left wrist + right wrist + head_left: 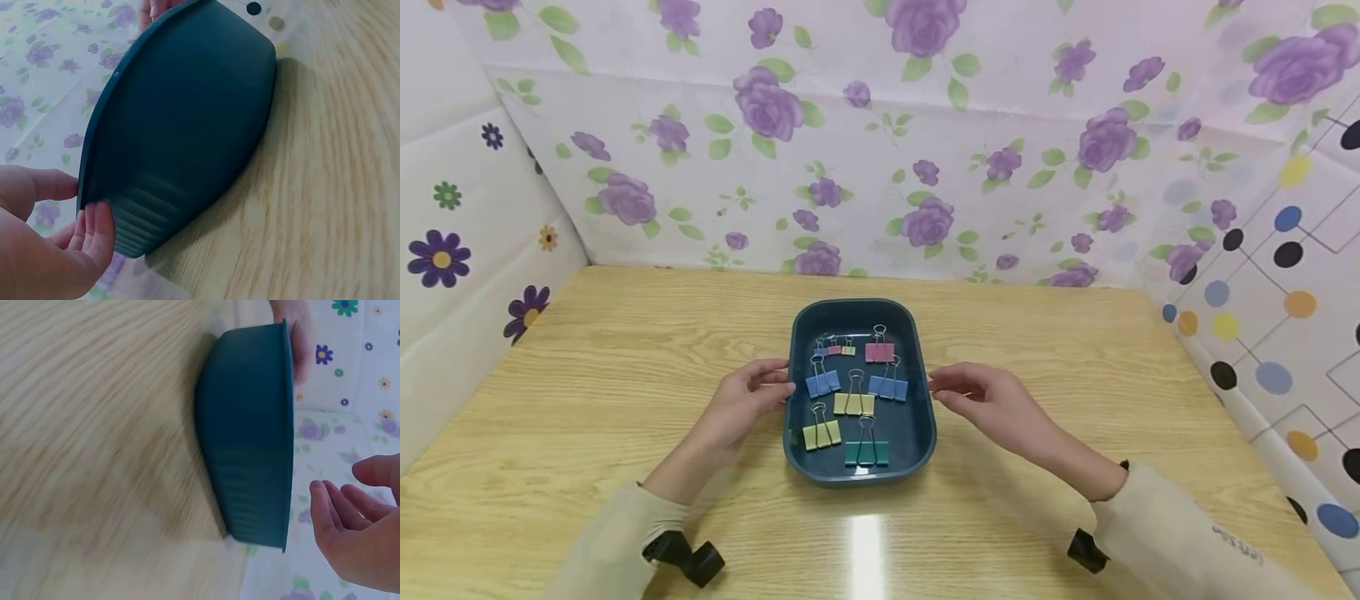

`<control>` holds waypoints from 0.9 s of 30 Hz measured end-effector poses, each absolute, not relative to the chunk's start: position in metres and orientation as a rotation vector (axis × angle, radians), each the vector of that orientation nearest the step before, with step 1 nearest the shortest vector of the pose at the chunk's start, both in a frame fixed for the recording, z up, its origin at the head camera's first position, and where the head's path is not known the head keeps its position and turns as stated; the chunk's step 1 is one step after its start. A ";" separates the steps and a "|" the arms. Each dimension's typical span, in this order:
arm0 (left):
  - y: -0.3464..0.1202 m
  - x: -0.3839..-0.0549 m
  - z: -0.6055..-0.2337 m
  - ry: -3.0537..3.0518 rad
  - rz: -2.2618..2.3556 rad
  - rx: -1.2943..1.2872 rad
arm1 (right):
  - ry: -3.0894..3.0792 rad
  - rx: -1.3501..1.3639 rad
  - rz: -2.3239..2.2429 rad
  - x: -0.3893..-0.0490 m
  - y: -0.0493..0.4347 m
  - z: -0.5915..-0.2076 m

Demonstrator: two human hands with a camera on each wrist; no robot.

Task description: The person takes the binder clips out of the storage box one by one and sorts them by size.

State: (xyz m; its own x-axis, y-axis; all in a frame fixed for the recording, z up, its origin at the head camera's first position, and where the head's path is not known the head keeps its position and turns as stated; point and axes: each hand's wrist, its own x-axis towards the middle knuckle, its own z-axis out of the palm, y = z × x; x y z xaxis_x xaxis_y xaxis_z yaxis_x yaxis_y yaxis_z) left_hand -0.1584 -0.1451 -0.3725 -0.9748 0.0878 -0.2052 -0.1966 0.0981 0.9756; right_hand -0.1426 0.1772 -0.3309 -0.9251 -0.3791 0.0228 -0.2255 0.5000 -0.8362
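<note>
I see left hand (739, 407) pinching tray (861, 481), right hand (992, 404) loosely spread, apart; one-sided lifting could slide clips (853, 406).

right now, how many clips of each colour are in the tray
blue clips: 3
yellow clips: 3
pink clips: 2
green clip: 1
total: 9
</note>
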 end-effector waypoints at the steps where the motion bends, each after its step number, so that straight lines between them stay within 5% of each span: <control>1: -0.145 -0.159 -0.373 2.140 1.988 -0.123 | 2.540 -0.510 -1.413 -0.143 0.175 -0.329; 27: -0.150 -0.161 -0.380 1.895 2.166 -0.139 | 2.337 -0.410 -1.260 -0.165 0.118 -0.325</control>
